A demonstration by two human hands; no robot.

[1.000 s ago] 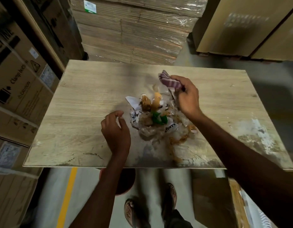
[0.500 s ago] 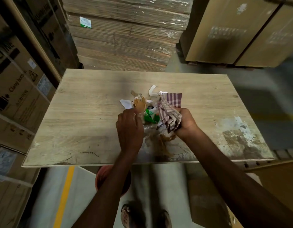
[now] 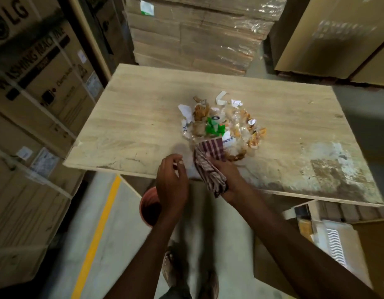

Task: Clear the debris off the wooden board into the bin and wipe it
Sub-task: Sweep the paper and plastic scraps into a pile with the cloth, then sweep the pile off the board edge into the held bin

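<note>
A pale wooden board (image 3: 132, 117) carries a heap of debris (image 3: 221, 124): clear plastic wrappers, white paper scraps, orange bits and a green piece. My right hand (image 3: 225, 175) grips a maroon-and-white checked cloth (image 3: 210, 162) at the board's near edge, just below the heap. My left hand (image 3: 172, 186) hovers beside it at the edge, fingers loosely curled, holding nothing that I can see. An orange-red bin (image 3: 150, 206) stands on the floor under the near edge, partly hidden by my left wrist.
Cardboard appliance boxes (image 3: 35, 87) stack up on the left and wrapped flat cartons (image 3: 193, 39) behind the board. More boxes stand at the back right. A yellow floor line (image 3: 96, 238) runs at lower left. The board's right part is stained white and brown (image 3: 329, 167).
Both hands have drawn back from the heap toward the board's near edge. The cloth came with my right hand. The debris heap now lies uncovered farther up the board.
</note>
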